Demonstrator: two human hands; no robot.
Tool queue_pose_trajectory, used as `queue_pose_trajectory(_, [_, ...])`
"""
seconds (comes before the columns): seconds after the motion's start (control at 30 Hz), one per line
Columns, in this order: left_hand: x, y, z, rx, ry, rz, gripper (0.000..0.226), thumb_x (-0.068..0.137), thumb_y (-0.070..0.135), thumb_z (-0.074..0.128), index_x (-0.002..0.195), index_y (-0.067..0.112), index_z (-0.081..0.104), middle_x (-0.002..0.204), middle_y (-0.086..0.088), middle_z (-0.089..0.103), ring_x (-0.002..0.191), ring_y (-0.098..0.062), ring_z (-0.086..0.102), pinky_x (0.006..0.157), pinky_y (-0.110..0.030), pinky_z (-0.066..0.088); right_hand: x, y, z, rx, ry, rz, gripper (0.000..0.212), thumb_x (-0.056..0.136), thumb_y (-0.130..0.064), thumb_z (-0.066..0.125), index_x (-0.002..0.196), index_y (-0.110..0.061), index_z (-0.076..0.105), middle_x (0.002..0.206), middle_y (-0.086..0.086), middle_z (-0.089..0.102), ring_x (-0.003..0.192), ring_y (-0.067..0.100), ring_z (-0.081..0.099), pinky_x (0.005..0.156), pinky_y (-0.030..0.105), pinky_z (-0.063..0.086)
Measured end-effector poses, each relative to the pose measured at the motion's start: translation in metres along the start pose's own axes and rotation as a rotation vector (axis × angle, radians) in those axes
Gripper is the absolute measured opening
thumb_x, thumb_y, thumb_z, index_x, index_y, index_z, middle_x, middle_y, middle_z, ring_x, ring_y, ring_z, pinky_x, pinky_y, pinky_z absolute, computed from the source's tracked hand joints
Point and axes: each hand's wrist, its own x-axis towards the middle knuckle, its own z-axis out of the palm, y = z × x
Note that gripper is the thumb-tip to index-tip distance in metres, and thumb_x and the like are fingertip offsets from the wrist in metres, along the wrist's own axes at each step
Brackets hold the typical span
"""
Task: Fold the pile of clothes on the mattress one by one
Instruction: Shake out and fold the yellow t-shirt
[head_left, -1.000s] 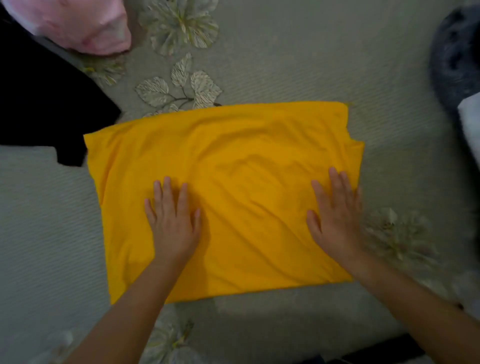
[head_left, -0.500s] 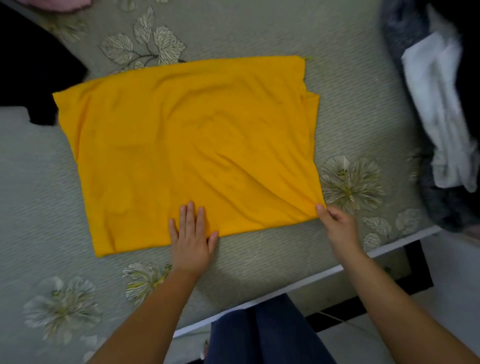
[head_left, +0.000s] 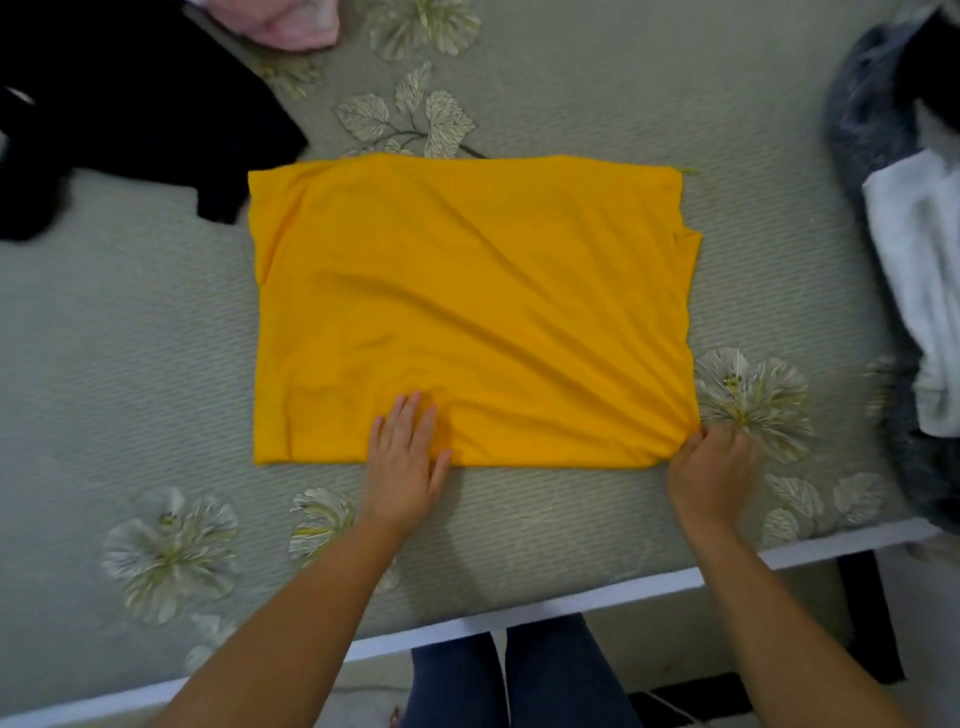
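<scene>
**Yellow garment half-folded, right corner in the pinch**

Far out left of the grip: a black garment (head_left: 130, 109) spread flat on the mattress (head_left: 623, 78), unfolded as far as I can see. A pink garment (head_left: 296, 23) is bunched just beyond it at the top edge.

The yellow garment (head_left: 467, 312) lies mid-mattress as a rough rectangle. It looks folded at least once: a second layer shows at the right edge. Not flat, though; creases fan from the near right corner across the cloth.

Left hand (head_left: 408, 460): fingers straight and together, palm down, pressing the near hem about midway along. It holds nothing and just pins the cloth.

Right hand (head_left: 711, 473): fingers curled, pinching the near right corner of the yellow garment. The creases converge right at that pinch, so the cloth is under tension there.

Right of the grip, well apart: a pile (head_left: 904, 270) of grey, white and dark clothes, heaped and unsorted.

Status, my read:
- done: first fold(s) on the yellow piece
- in hand: probably the crosswise fold, right side carried over toward the pinned left half
- left: finish this one, then the black, the pink and the whole right-hand pile

No finished folded stack in view, so the task looks early. Most of the work remains.
</scene>
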Motion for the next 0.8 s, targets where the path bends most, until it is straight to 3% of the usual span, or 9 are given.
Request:
queue_pose_trajectory(0.03, [-0.003,-0.007,-0.005,-0.027,0.083,-0.068,0.044,0.094,0.023,0.04,0.112,-0.014,0.056,0.118,-0.037,0.052,0.108,-0.057,0.049,0.083,-0.068,0.036,-0.003,-0.006,-0.003,0.053,0.04,0.041,0.024,0.089,0.001,0.042,0.107,0.013,0.051,0.113,0.032,0.05,0.108,0.042,0.044,0.089,0.045,0.029])
queue_pose_trajectory(0.1, [-0.01,-0.028,-0.015,-0.149,0.237,-0.335,0.038,0.086,0.005,0.053,0.118,-0.016,0.05,0.123,-0.039,0.046,0.114,-0.054,0.045,0.093,-0.06,0.036,-0.014,-0.019,-0.007,0.118,0.115,0.002,0.033,0.085,-0.002,0.04,0.113,0.013,0.048,0.121,0.032,0.047,0.114,0.044,0.042,0.094,0.047,0.03])
queue_pose_trajectory(0.17, [-0.017,-0.055,-0.029,-0.308,0.333,-0.722,0.042,0.092,0.008,0.048,0.13,-0.01,0.039,0.133,-0.031,0.038,0.124,-0.044,0.036,0.102,-0.048,0.03,-0.031,-0.037,-0.006,0.148,0.117,-0.169,0.04,0.079,-0.004,0.04,0.113,0.015,0.049,0.122,0.035,0.046,0.114,0.048,0.043,0.096,0.051,0.031])
queue_pose_trajectory(0.23, [-0.025,-0.083,-0.037,-0.432,0.345,-0.978,0.041,0.095,0.016,0.045,0.13,-0.004,0.041,0.129,-0.025,0.045,0.12,-0.038,0.041,0.096,-0.043,0.034,-0.053,-0.059,0.002,0.137,0.07,-0.385,0.036,0.074,0.001,0.046,0.105,0.017,0.055,0.115,0.036,0.051,0.105,0.052,0.05,0.09,0.055,0.038])
queue_pose_trajectory(0.33, [-0.031,-0.105,-0.045,-0.513,0.253,-0.913,0.029,0.094,0.016,0.048,0.11,-0.005,0.058,0.109,-0.024,0.059,0.103,-0.036,0.053,0.082,-0.037,0.039,-0.082,-0.087,0.025,0.061,-0.065,-0.566,0.034,0.07,0.003,0.052,0.102,0.015,0.06,0.112,0.036,0.055,0.101,0.053,0.053,0.085,0.06,0.041])
queue_pose_trajectory(0.47, [-0.034,-0.127,-0.056,-0.594,0.284,-0.875,0.025,0.094,0.013,0.048,0.102,-0.007,0.062,0.097,-0.021,0.06,0.089,-0.028,0.053,0.077,-0.034,0.039,-0.089,-0.099,0.048,-0.072,-0.234,-0.462,0.044,0.088,-0.01,0.052,0.129,0.004,0.045,0.143,0.026,0.032,0.134,0.042,0.027,0.107,0.055,0.019])
queue_pose_trajectory(0.53, [-0.037,-0.145,-0.06,-0.563,0.232,-0.858,0.025,0.094,0.011,0.047,0.098,-0.008,0.062,0.096,-0.023,0.058,0.091,-0.032,0.053,0.08,-0.039,0.041,-0.088,-0.097,0.054,-0.139,-0.266,-0.413,0.049,0.092,-0.017,0.049,0.137,-0.004,0.037,0.15,0.019,0.022,0.139,0.035,0.017,0.11,0.051,0.01])
queue_pose_trajectory(0.63, [-0.04,-0.165,-0.061,-0.458,0.079,-0.786,0.024,0.093,0.009,0.048,0.091,-0.01,0.064,0.099,-0.03,0.057,0.097,-0.041,0.052,0.086,-0.047,0.042,-0.087,-0.095,0.054,-0.171,-0.263,-0.43,0.049,0.093,-0.021,0.045,0.139,-0.006,0.036,0.15,0.017,0.023,0.139,0.034,0.017,0.11,0.051,0.01])
queue_pose_trajectory(0.8, [-0.035,-0.153,-0.064,-0.236,0.038,-0.745,0.029,0.087,0.004,0.053,0.115,-0.005,0.056,0.116,-0.027,0.049,0.11,-0.037,0.043,0.09,-0.04,0.035,-0.078,-0.096,0.035,0.01,-0.279,-0.414,0.042,0.089,-0.011,0.046,0.125,0.01,0.047,0.138,0.03,0.037,0.13,0.044,0.032,0.107,0.051,0.022])
